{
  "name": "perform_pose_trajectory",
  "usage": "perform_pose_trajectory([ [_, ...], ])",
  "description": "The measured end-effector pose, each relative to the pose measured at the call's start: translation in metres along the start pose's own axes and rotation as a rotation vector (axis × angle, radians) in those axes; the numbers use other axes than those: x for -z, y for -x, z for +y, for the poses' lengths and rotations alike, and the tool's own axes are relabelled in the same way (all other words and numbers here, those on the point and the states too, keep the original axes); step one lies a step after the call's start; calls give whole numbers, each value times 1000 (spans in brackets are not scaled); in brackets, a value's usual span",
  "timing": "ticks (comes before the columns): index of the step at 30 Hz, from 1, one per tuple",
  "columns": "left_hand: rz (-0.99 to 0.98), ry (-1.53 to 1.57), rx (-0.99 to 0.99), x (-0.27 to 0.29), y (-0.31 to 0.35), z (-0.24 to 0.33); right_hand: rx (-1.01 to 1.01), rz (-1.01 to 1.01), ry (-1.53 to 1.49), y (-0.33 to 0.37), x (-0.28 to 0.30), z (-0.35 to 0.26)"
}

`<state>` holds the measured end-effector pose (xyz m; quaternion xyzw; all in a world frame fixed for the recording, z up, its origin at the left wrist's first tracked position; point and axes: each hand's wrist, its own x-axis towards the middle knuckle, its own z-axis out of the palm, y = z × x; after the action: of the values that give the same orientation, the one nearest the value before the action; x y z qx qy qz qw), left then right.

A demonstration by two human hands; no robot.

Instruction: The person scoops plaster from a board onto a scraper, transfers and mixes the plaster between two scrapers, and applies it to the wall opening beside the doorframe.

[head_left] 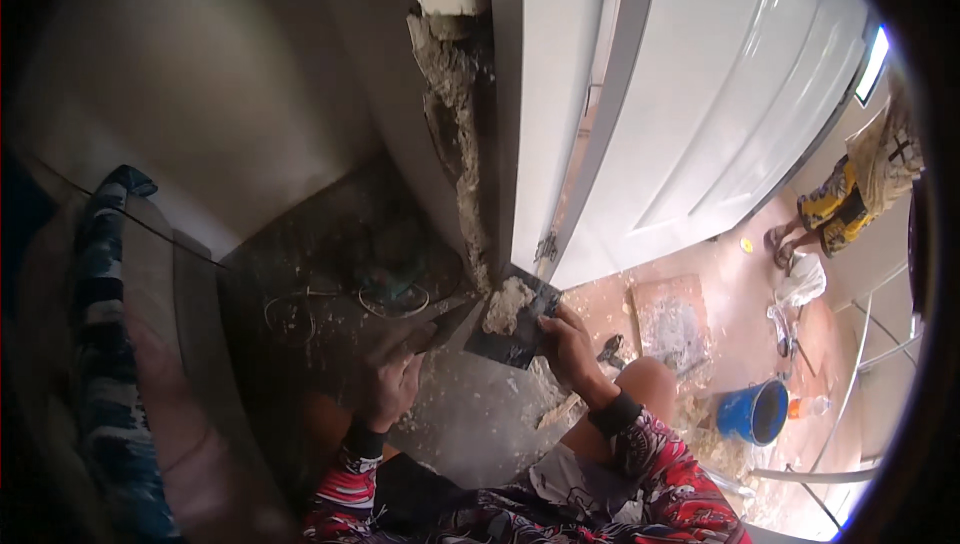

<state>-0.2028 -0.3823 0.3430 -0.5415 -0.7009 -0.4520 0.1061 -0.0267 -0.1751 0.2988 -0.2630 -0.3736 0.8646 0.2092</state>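
Note:
My left hand [390, 384] is closed around a trowel [452, 324], whose dark blade points toward the foot of the door frame. In my right hand [572, 349] I grip the edge of a flat black board [515, 349], my thumb on top. A lump of wet grey mortar [508, 306] lies on this board. The trowel's tip is close to the board's left side; I cannot tell whether they touch. Just beyond both hands rises the rough, partly filled gap [458, 114] between the wall and the grey door frame [508, 94].
A white panelled door [720, 94] stands to the right. On the floor are a mortar-smeared square board [670, 324], a blue bucket [752, 412] and a white bag [802, 279]. Another person [850, 194] stands at the far right. A cushion-like roll [110, 344] is at the left.

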Motion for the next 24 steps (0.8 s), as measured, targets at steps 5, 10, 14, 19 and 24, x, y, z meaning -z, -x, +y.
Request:
perform_pose_trajectory([
  [5,-181,-3,123,10,7,18,11,-48,-14,0,10,8],
  [10,-135,-83,-52,12,-2,22,134,-35,21,-17,5,9],
  [14,-303,-141,-60,27,-24,30,100,-58,62,-20,10,-7],
  [19,-356,-133,-88,35,-24,35,80,-51,-24,-19,4,-3],
  [24,-430,-198,-162,30,-25,39,69,-61,55,-18,14,2],
])
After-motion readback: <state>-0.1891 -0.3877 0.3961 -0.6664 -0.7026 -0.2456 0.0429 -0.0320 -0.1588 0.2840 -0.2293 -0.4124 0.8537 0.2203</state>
